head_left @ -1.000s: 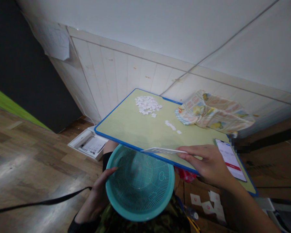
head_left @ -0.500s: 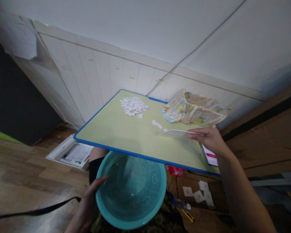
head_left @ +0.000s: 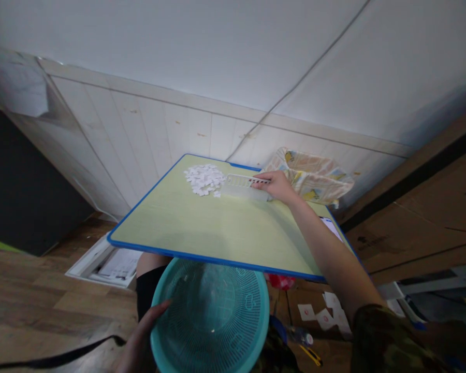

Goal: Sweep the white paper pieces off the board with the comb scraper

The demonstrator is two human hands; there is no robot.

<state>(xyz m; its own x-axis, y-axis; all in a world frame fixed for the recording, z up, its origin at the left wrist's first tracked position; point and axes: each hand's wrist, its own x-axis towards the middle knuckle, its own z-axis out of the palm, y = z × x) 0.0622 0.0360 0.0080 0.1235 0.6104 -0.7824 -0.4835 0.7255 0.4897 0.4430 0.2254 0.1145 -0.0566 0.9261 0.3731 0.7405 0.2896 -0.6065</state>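
Note:
A low table (head_left: 202, 228) with a pale green top and blue rim stands before me. My right hand (head_left: 276, 185) reaches to its far side, closed on a flat white card (head_left: 243, 185) whose edge rests just right of a heap of small white paper pieces (head_left: 204, 178). My left hand (head_left: 137, 344) grips the near left rim of a teal mesh basket (head_left: 212, 316), held below the table's front edge over my lap.
A patterned cloth (head_left: 314, 176) lies at the table's far right corner, a phone (head_left: 331, 227) near the right edge. A white tray with papers (head_left: 111, 264) sits on the wooden floor at left. Cardboard (head_left: 419, 228) and loose paper slips (head_left: 326, 316) lie at right.
My right hand has carried the card from the table's near edge across to the far side, up to the paper heap. The small loose pieces mid-table are no longer visible. The basket stays put.

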